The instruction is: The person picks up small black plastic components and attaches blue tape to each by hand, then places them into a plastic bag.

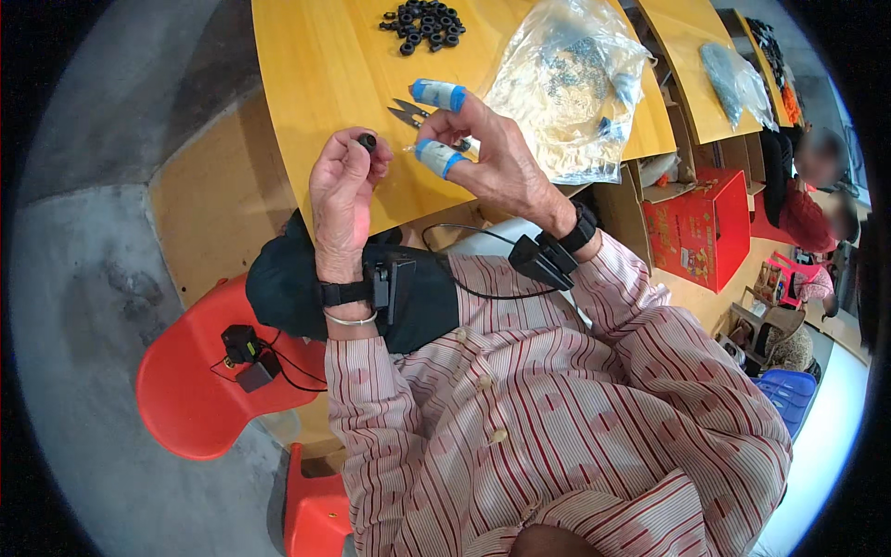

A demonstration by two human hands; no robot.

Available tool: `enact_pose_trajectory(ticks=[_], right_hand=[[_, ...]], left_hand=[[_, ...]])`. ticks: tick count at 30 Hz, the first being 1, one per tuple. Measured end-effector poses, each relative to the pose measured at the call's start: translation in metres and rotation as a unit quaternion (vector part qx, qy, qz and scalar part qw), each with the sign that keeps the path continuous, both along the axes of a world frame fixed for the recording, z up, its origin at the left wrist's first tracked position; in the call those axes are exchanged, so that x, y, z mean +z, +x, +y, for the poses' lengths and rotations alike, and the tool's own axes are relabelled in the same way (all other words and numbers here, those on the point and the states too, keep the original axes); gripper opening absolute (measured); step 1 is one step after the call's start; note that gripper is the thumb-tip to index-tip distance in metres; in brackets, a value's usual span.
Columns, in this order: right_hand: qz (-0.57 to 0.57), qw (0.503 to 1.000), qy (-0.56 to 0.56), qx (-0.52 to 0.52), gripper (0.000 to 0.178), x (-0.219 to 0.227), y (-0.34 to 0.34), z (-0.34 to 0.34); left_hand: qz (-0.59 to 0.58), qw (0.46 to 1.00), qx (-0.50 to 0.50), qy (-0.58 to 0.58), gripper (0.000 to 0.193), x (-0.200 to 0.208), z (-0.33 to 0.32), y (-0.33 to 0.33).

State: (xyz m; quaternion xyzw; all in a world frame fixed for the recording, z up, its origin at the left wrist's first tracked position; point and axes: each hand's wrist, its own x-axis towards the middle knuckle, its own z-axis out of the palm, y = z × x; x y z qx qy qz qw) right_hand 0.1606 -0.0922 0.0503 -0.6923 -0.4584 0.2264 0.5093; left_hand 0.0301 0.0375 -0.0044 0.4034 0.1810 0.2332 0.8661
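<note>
My left hand [342,186] is closed, pinching a small black ring-shaped part [368,142] at its fingertips. To the right of it, my right hand [506,158] has its thumb and forefinger spread apart, both wrapped in blue tape. Nothing shows held between those two fingers. A pair of thread snips [408,112] lies on the yellow table [325,65], its blades pointing to the upper left and its rear partly hidden by my right hand. Farther back on the table is a loose pile of black ring-shaped parts [423,24].
A clear plastic bag [566,102] with small dark parts covers the table's right side. Beyond the right edge stands a red box [701,227]. Left of me is a red chair [200,371] with a small black device. A cable runs near my wrists. Other people sit far right.
</note>
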Motion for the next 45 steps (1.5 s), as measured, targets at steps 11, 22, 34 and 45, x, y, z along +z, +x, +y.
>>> enact_pose_trajectory(ticks=[11, 22, 34, 45], right_hand=[[-0.263, 0.964, 0.028, 0.008, 0.042, -0.004, 0.001, 0.01], [-0.463, 0.886, 0.005, 0.034, 0.029, 0.004, -0.002, 0.015], [-0.188, 0.98, 0.05, 0.036, 0.05, 0.011, -0.009, 0.009], [-0.286, 0.952, 0.045, 0.095, 0.05, 0.002, -0.008, 0.006]], left_hand=[[0.029, 0.997, -0.009, 0.064, 0.02, 0.001, -0.002, 0.002], [0.066, 0.993, -0.01, 0.096, 0.012, 0.003, -0.006, 0.006], [-0.013, 0.999, -0.023, -0.034, 0.02, 0.001, -0.002, 0.0], [-0.05, 0.996, -0.018, -0.066, 0.02, 0.001, -0.002, -0.003]])
